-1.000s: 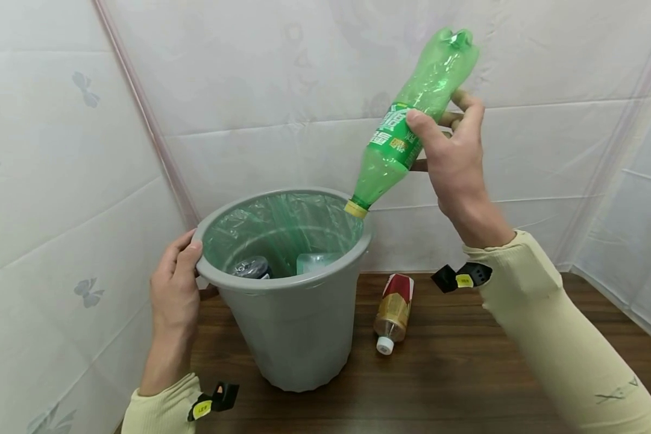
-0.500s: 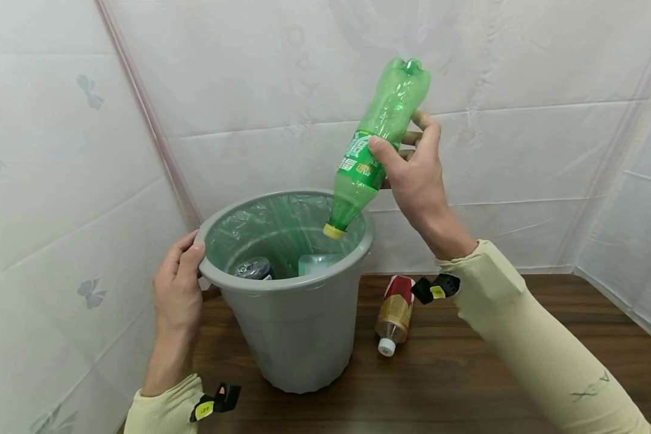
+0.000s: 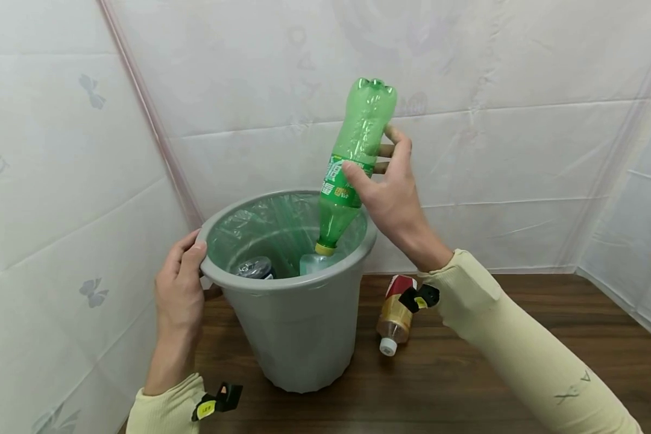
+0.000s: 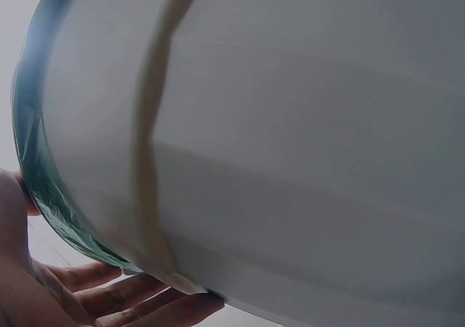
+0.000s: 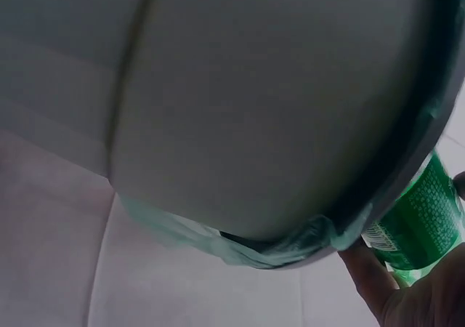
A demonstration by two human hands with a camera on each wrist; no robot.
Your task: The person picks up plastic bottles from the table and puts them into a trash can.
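My right hand (image 3: pixel 393 196) grips a green plastic bottle (image 3: pixel 358 141) by its label, neck down. The bottle's yellow cap (image 3: pixel 325 249) is below the rim line, inside the opening of a grey trash bin (image 3: pixel 298 331). In the right wrist view the green label (image 5: pixel 425 214) shows between thumb and fingers beside the bin's rim. On the left, my left hand (image 3: pixel 180 289) holds the bin's rim, thumb on top; in the left wrist view its fingers (image 4: pixel 120 294) lie along the outer wall. A green liner bag (image 3: pixel 282 232) lines the bin.
Inside the bin lie a dark, clear-topped item (image 3: pixel 255 268) and a pale translucent item (image 3: pixel 310 263). A bottle with a red and gold label (image 3: pixel 395 313) and white cap lies on the wooden table (image 3: pixel 456 374) right of the bin. White sheeting (image 3: pixel 521 150) surrounds the table.
My right hand has moved left and down with the green bottle, bringing its cap from the bin's right rim into the opening. The bottle stands more upright. My left hand stays on the rim.
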